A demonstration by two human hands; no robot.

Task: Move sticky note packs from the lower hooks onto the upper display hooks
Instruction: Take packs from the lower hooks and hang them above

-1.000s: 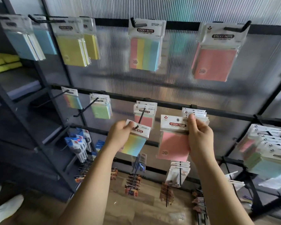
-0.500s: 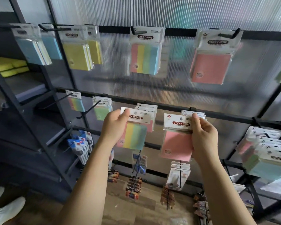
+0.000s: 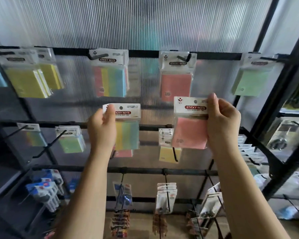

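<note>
Gripping striped pack [image 3: 128,133] and pink pack [image 3: 190,131], fingers [image 3: 214,107] of both hands, below already-occupied upper hooks [image 3: 184,57].

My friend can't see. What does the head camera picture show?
Two hands hold sticky note packs up below the top hooks: the left hand grips a striped pack, the right hand a pink pack. Matching packs hang above.

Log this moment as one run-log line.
phase: lifting to upper hooks | left hand: holds striped pack | right hand: holds pink pack | both off lower hooks, below upper hooks, not yet hung
</note>
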